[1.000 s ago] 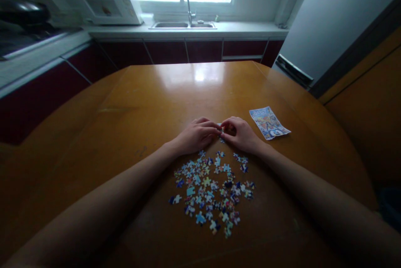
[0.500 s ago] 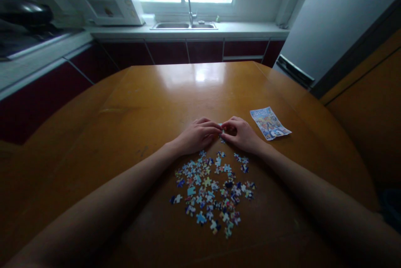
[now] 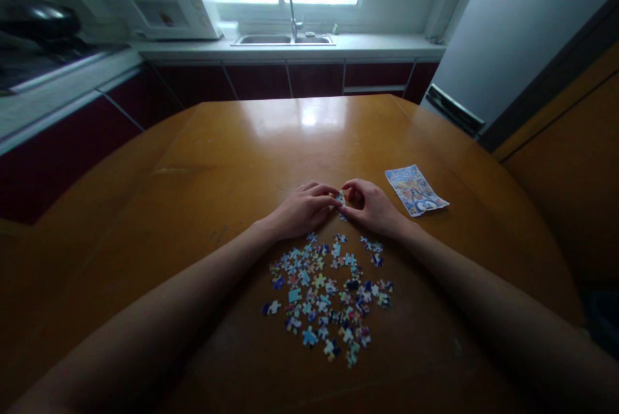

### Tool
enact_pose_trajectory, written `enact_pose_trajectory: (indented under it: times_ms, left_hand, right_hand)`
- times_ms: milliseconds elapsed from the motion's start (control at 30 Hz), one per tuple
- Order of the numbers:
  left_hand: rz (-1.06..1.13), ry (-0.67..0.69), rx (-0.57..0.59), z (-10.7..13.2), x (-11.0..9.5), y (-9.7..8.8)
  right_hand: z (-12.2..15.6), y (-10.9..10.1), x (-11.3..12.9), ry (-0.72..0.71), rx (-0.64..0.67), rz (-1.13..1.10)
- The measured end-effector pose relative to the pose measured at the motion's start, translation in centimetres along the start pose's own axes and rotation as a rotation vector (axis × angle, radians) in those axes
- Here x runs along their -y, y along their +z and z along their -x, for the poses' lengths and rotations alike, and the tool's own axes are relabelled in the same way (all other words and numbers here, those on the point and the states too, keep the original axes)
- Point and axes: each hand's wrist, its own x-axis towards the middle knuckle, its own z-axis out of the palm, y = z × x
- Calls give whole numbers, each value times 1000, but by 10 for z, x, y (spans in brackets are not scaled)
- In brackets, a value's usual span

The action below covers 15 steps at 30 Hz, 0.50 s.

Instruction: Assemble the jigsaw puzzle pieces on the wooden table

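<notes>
Taking the scattered pile of loose puzzle pieces (image 3: 319,280) as the landmark, the small strip of pieces (image 3: 341,197) lies just beyond it, on the side away from the person and slightly right of the pile's middle, flat on the wooden bench (image 3: 217,162). The part of the strip that shows seems to run away from the pile, its long axis pointing roughly from the person toward the far edge; its full outline is hidden by the hands. The left hand (image 3: 305,209) rests beyond the pile's left part, fingers lying close together and reaching rightward, their tips at the strip's left side; whether they pinch a piece or only steady the strip, I cannot tell. The right hand (image 3: 374,209) sits beyond the pile's right part, thumb and forefinger curved with a gap between them, the thumb tip on the side nearer the pile and the forefinger tip farther from it, both beside the strip's right edge; a piece between them is too small to make out. The relation that matters most, as I judge it, is this sideways one: the strip lies between the two sets of fingers, across its short way, with neither hand clearly nearer. A printed picture sheet (image 3: 416,191) lies beyond the pile and well to its right, apart from the right hand.
</notes>
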Motion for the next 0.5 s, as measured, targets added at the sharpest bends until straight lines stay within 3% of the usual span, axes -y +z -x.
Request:
enact_pose_trajectory:
  times_ms: [500]
  left_hand:
    - [-21, 17, 12, -2, -3, -3]
  right_hand:
    - [0, -1, -1, 12, -17, -41]
